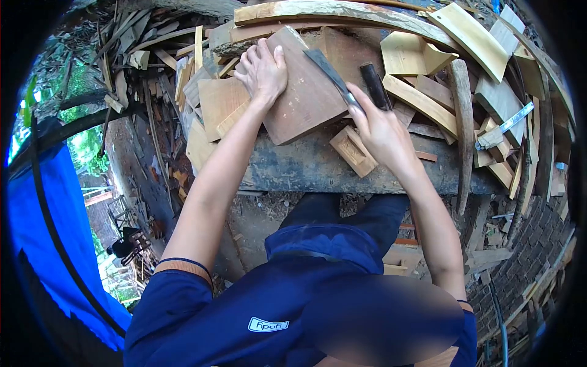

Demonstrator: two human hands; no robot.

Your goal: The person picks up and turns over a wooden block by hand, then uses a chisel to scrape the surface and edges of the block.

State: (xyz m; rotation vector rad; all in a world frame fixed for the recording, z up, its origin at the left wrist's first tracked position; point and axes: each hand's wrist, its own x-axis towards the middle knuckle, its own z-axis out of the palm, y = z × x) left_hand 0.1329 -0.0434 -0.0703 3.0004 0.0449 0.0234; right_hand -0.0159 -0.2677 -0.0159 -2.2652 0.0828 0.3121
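A thick brown wooden block (309,88) lies at an angle on the dark workbench (287,165). My left hand (263,72) rests on the block's upper left part, its fingers spread over the edge. In my right hand (376,125) is a metal blade tool (330,73), held with the fingers wrapped round its lower end. The blade slants up and left over the block's right side; whether it touches the wood is unclear. Just beyond my right hand stands a dark cylindrical handle (375,85). A small hollowed wooden block (354,151) sits below the large one.
Curved planks (342,13) lie along the back. Cut wood pieces (422,101) and a clamp-like strip (513,119) crowd the right. Flat boards (221,101) and scrap wood are piled at the left. A blue tarp (55,238) hangs at far left.
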